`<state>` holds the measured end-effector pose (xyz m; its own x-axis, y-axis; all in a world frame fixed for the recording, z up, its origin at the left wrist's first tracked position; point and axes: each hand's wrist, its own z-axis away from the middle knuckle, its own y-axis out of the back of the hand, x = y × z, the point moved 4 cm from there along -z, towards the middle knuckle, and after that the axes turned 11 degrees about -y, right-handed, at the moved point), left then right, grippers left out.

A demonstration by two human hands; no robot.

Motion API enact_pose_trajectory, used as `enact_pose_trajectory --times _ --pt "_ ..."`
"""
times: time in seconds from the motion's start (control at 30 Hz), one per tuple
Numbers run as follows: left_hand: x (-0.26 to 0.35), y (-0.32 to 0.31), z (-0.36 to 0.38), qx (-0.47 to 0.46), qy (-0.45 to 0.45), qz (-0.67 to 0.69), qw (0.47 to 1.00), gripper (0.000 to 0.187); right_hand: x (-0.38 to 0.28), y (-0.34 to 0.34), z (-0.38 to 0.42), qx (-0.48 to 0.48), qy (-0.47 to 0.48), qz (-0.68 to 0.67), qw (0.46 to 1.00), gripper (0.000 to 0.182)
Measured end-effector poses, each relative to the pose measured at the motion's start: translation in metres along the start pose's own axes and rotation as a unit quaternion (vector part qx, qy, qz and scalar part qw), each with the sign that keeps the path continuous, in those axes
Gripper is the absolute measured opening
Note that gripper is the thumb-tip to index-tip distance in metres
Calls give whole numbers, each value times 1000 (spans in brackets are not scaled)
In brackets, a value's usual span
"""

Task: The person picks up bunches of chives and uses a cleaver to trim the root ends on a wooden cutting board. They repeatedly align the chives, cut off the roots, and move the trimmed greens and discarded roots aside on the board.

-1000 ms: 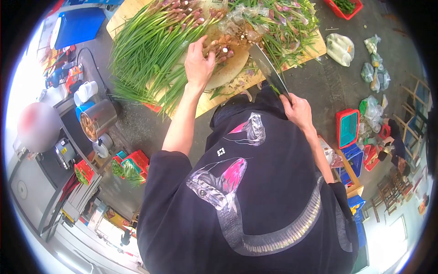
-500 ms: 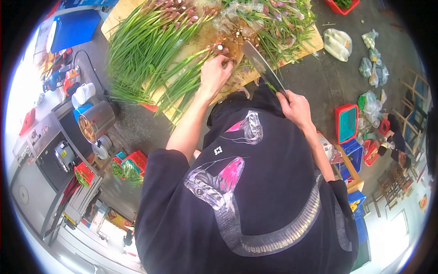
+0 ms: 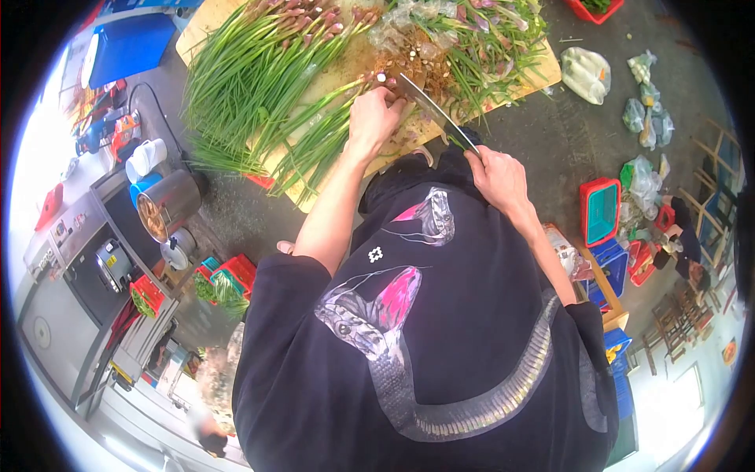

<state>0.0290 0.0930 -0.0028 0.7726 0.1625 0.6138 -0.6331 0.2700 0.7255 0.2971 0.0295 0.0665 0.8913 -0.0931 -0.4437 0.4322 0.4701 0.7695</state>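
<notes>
My left hand [image 3: 374,122] is closed over a small bunch of spring onions [image 3: 334,130], close to their purple-white root ends. Exactly how many stalks it grips is hidden by the fingers. Wrapped round the handle of a kitchen knife [image 3: 439,112] is my right hand [image 3: 501,182]. The blade slants up and left, its tip just right of my left fingers. Beneath lies a yellowish board [image 3: 344,59], with a large pile of spring onions [image 3: 244,98] at left. More stalks with purplish ends [image 3: 495,51] lie at right, beside brown trimmings [image 3: 413,64].
Clear plastic [image 3: 421,20] lies at the board's far side. A white bag [image 3: 586,75] and several tied bags rest on the floor at right, near a red-and-teal basket [image 3: 600,212]. At left are a metal pot [image 3: 177,200] and another person [image 3: 212,429].
The knife and my right hand have moved left, bringing the blade nearer my left hand. My left hand has shifted slightly. Another person has appeared at lower left.
</notes>
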Motion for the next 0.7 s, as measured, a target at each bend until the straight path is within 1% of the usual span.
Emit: enact_pose_trajectory --times 0.07,0.17,0.3,0.5,0.7 --pt "0 0 -1 7 -9 -1 1000 33 -2 0 0 1 8 13 1000 28" --pt "1 1 0 5 -12 -8 1000 32 -4 0 3 26 38 7 999 27" --pt "9 6 0 19 -33 -5 999 30 -3 -3 4 24 31 37 999 25" --pt "14 9 0 10 -20 -24 999 29 -3 -5 3 17 25 50 998 24" --pt "9 6 0 17 -21 -3 1000 28 2 -12 3 6 20 66 998 24"
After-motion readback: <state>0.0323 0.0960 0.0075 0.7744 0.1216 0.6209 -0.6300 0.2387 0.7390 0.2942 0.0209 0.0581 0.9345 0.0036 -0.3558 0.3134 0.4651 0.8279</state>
